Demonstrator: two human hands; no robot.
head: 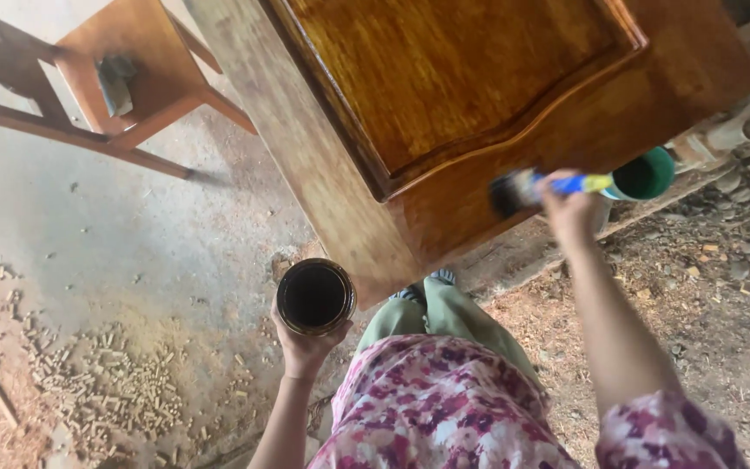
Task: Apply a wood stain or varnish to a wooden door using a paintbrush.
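A large wooden door panel point(444, 95) with a glossy brown varnished surface and a raised centre lies flat in front of me. My right hand point(570, 208) grips a paintbrush point(531, 188) with a blue and yellow handle; its dark bristles rest on the panel's near edge. My left hand point(305, 347) holds up a round can point(315, 296) of dark varnish, off the panel's left corner.
A wooden chair point(132, 78) stands at the upper left with a small object on its seat. A green container point(644, 174) sits at the right past the panel. Wood chips and small pegs point(106, 382) litter the concrete floor at lower left; rubble lies at right.
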